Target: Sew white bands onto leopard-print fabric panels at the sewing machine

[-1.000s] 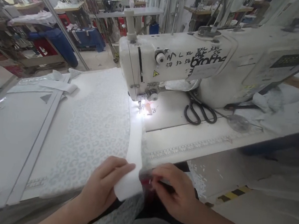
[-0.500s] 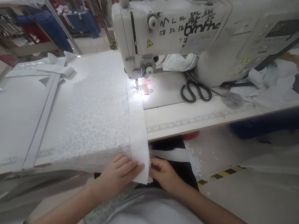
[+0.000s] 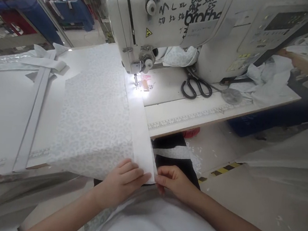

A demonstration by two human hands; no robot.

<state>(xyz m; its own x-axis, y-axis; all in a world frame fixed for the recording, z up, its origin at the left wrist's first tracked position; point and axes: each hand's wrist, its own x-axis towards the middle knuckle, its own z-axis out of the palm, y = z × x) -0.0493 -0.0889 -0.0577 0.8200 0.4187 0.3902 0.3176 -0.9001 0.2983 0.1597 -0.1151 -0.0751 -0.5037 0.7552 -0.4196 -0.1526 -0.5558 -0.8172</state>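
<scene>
The strip [image 3: 140,132] slants lengthwise from the presser foot [image 3: 136,79], mid-frame, to lower centre; both hands meet its near end: left hand [image 3: 122,182], fingers closed on it; right hand [image 3: 174,182], fingers pinching its right edge.

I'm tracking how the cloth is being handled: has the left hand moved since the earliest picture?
Yes. Judged against the presser foot, the left hand has moved farther away, toward the person's body and slightly rightward.

Left fingers [image 3: 130,173] on white strip [image 3: 141,140] near end; right fingers [image 3: 163,179] pinch its edge; black scissors [image 3: 197,84] beside sewing machine [image 3: 165,34].
</scene>
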